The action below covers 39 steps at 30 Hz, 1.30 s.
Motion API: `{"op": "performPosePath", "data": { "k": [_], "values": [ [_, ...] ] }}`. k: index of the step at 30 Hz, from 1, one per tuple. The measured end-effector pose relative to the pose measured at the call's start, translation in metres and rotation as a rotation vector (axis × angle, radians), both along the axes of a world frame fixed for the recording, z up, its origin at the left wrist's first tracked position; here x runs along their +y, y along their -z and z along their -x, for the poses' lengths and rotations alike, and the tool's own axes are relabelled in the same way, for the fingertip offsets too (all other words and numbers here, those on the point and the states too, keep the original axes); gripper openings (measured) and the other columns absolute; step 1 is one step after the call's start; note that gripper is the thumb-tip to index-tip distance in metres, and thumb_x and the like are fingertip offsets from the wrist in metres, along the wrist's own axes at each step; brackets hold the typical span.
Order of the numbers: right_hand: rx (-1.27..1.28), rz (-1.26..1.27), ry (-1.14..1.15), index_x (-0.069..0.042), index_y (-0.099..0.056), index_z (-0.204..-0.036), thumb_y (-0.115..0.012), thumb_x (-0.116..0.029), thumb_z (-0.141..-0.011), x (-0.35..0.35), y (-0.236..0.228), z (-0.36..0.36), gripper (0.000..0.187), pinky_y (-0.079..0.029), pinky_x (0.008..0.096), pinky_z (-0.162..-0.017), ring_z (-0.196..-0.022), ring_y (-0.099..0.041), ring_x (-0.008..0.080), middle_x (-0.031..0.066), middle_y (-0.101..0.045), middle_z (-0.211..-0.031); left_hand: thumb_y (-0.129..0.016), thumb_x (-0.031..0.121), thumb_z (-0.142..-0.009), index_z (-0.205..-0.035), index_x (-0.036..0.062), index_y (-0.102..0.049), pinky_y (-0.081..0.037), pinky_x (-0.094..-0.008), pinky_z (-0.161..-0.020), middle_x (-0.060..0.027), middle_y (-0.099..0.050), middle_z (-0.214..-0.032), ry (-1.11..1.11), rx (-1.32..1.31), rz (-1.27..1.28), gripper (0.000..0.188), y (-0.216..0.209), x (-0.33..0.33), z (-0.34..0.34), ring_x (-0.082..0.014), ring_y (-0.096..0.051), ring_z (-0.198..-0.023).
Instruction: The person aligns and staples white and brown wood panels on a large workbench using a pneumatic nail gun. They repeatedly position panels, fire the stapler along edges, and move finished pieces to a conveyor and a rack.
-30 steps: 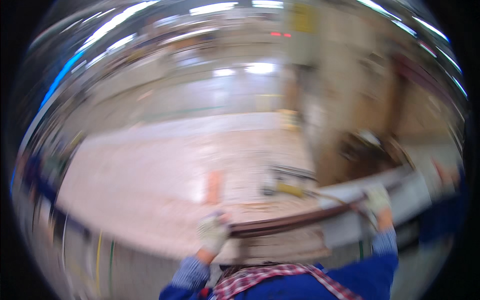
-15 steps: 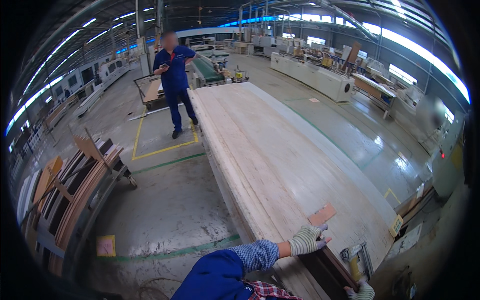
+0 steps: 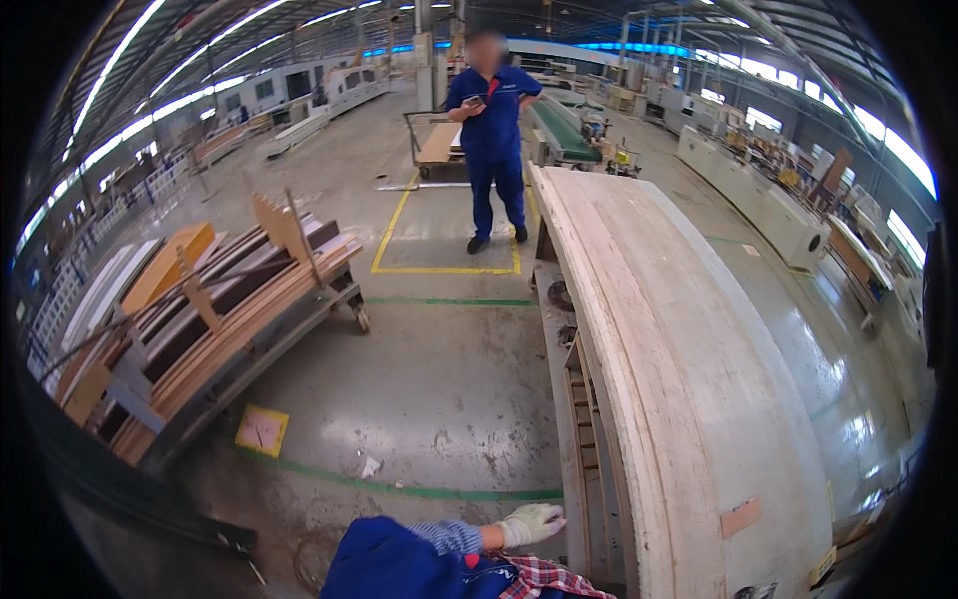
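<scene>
Board cart: a wheeled cart at far left, loaded with long wood boards in tan, dark brown and white.
Floor marker: a yellow-bordered square lies near the cart, left of a small white scrap.
Co-worker: a person in blue workwear stands beyond the yellow floor lines, a phone-like object in one hand.
Left hand: the gloved left hand is just beside the workbench's left side, fingers loosely extended, nothing visible in its grasp; contact cannot be told.
Conveyor: a green-belted machine stands behind the bench.
Workbench: the long, pale wood-topped workbench runs away right of the left hand, an orange-pink slip flat near its close end.
Right hand: out of view; its state and whether it holds anything cannot be told.
</scene>
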State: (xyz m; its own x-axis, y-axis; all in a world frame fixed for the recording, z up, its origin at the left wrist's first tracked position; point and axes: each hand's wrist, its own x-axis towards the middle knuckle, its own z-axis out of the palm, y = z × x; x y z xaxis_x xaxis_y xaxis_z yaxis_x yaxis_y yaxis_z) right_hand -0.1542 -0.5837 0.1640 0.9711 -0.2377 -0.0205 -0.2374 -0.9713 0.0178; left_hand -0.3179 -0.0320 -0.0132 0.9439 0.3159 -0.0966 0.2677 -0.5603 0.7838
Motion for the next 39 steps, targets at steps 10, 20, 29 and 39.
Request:
{"op": "performPosePath", "data": {
  "k": [10,20,29,39],
  "values": [
    [-0.037,-0.356,-0.489,-0.005,-0.064,-0.092,-0.057,-0.021,-0.088,0.226,0.129,-0.114,0.018,-0.049,0.0428,-0.063,-0.063,-0.063,0.0303,0.0170,-0.062,-0.068,-0.055,0.017,-0.086,-0.102,0.0070,-0.062,-0.051,-0.0367,-0.073,-0.0147,-0.066,-0.085,-0.213,0.022,0.128,0.020,0.041,0.085,0.091,-0.0263,-0.065,-0.081],
    [0.247,-0.334,-1.018,-0.008,-0.067,-0.095,-0.064,-0.025,-0.085,0.612,0.159,-0.153,0.020,-0.051,0.0379,-0.062,-0.061,-0.064,0.0262,0.0138,-0.066,-0.071,-0.063,0.027,-0.085,-0.106,0.0098,-0.065,-0.050,-0.0319,-0.080,-0.0131,-0.069,-0.084,-0.854,0.253,0.517,0.027,0.112,0.157,0.170,-0.0191,-0.066,-0.085],
    [0.342,-0.327,-1.289,-0.009,-0.064,-0.087,-0.079,-0.022,-0.062,0.889,0.159,-0.111,0.032,-0.050,0.0376,-0.066,-0.066,-0.061,0.0256,0.0068,-0.060,-0.068,-0.066,0.024,-0.077,-0.106,0.0117,-0.064,-0.050,-0.0396,-0.075,-0.0128,-0.066,-0.082,-1.098,0.416,0.313,0.032,0.084,0.376,0.173,-0.0289,-0.063,-0.076],
    [0.293,-1.199,-1.730,-0.008,-0.061,-0.107,-0.072,-0.012,-0.075,1.240,0.036,-0.003,0.034,-0.044,0.0288,-0.058,-0.060,-0.052,0.0158,0.0046,-0.052,-0.066,-0.062,0.011,-0.070,-0.098,0.0105,-0.063,-0.048,-0.0443,-0.084,-0.0218,-0.055,-0.105,-1.453,0.339,-0.005,0.027,0.067,0.560,0.250,-0.0378,-0.057,-0.091]
  ]
}}
